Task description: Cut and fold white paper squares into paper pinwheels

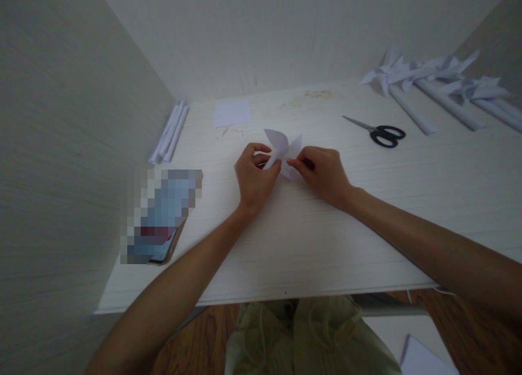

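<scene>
left hand [253, 175]: centre of frame, just left of the paper; fingers curled, thumb and forefinger pinched on the left flap of the paper pinwheel [283, 149].
right hand [322, 171]: centre of frame, just right of the paper; fingertips pinched on the pinwheel's right side near its middle.
hands, state: both clamped on the same piece, close together, nearly touching at the paper's centre.
paper pinwheel: white, folded, blades pointing up and away from the person; sits between the two hands, held just above the counter [310, 244] or resting on it, can't tell which.
key relation: paper lies directly between the hands and slightly beyond the fingertips, toward the top of the frame; no clear long axis, roughly star-shaped. Both hands equally near; the right covers the centre, the left holds the edge.
scissors [379, 133]: black handles, closed, right of centre and above the right hand, well apart from it, blades pointing toward the left of the frame.
finished pinwheels [432, 79]: on rolled paper sticks, upper right of frame, lying in a row.
rolled paper sticks [169, 133]: bundle at left of centre, against the side wall.
paper square [232, 113]: flat, above the hands, with small scraps just below it.
phone [161, 217]: lower left on the counter, blurred out.
</scene>
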A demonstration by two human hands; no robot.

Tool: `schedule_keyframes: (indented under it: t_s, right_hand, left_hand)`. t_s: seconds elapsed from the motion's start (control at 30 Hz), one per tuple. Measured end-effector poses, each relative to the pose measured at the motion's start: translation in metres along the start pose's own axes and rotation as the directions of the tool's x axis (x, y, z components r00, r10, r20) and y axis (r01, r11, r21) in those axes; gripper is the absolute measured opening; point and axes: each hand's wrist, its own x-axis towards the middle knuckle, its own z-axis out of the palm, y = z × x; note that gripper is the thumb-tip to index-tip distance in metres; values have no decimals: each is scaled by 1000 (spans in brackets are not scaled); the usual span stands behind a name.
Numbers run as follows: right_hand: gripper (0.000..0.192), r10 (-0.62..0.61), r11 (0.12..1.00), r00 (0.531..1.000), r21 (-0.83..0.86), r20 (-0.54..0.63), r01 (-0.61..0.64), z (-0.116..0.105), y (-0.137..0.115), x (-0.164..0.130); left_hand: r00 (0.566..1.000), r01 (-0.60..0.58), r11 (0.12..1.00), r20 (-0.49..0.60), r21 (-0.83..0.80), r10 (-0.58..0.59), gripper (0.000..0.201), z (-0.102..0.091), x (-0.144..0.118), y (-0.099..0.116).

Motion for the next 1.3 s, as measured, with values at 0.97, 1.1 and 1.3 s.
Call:
schedule_keyframes:
  t_s: [0.97, 1.1, 1.3]
  right_hand:
    - [28, -33, 999, 999, 37, -30, 34, -1, 1, -1]
    - [23, -108, 986, 989, 113, -97, 119, -2, 1, -1]
    - [22, -101, 980, 987, 159, -122, 120, -1, 2, -1]
  left_hand:
    - [1000, -28, 1000, 15, 11, 28, 24, 1, -1, -1]
    - [999, -34, 999, 22, 12, 34, 24, 2, -1, -1]
    - [999, -48, 999, 23, 14, 47, 24, 3, -1, -2]
